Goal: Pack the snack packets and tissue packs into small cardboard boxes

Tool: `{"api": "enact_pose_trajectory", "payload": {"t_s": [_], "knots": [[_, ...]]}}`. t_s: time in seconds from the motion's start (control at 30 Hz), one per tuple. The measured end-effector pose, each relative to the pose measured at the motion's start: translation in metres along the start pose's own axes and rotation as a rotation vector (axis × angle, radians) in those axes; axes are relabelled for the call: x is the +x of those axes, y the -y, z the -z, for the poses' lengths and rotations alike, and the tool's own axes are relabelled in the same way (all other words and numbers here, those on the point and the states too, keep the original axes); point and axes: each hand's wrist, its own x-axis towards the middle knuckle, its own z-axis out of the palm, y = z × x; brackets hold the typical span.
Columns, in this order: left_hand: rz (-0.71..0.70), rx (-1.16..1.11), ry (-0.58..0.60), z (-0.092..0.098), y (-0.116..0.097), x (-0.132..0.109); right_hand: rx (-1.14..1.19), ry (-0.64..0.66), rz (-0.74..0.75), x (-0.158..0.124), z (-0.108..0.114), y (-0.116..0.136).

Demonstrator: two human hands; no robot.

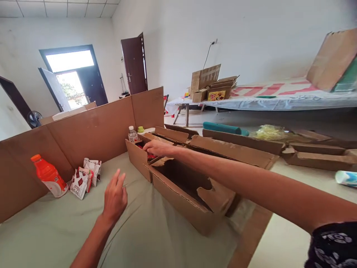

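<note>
My left hand (115,195) hovers over the pale green cloth (145,230), fingers stretched out and holding nothing. Left of it lie several small snack packets (79,182), white with red and brown print, beside an orange drink bottle (51,176) that leans against a cardboard panel (92,130). My right hand (157,147) reaches into the far compartment of a long cardboard box (139,158). Its fingers are bent down at something red in there, mostly hidden. A clear bottle (132,134) and a green-capped container (141,129) stand just beyond that hand.
The nearer box section (181,193) has an open top with a torn flap. More open cartons (231,147) adjoin it on the right. A teal roll (221,127), shredded yellow filler (269,133) and a white-and-blue tube (346,178) lie farther right. Boxes stand on a back table (251,102).
</note>
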Motion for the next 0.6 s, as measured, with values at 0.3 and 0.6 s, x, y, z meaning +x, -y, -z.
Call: {"api": "enact_pose_trajectory", "payload": {"t_s": [0.3, 0.6], "knots": [[-0.076, -0.111, 0.148, -0.053, -0.021, 0.144, 0.034, 0.053, 0.038, 0.022, -0.006, -0.018], [-0.045, -0.161, 0.175, -0.074, -0.011, 0.138, -0.199, 0.11, -0.203, 0.066, -0.038, -0.024]]}}
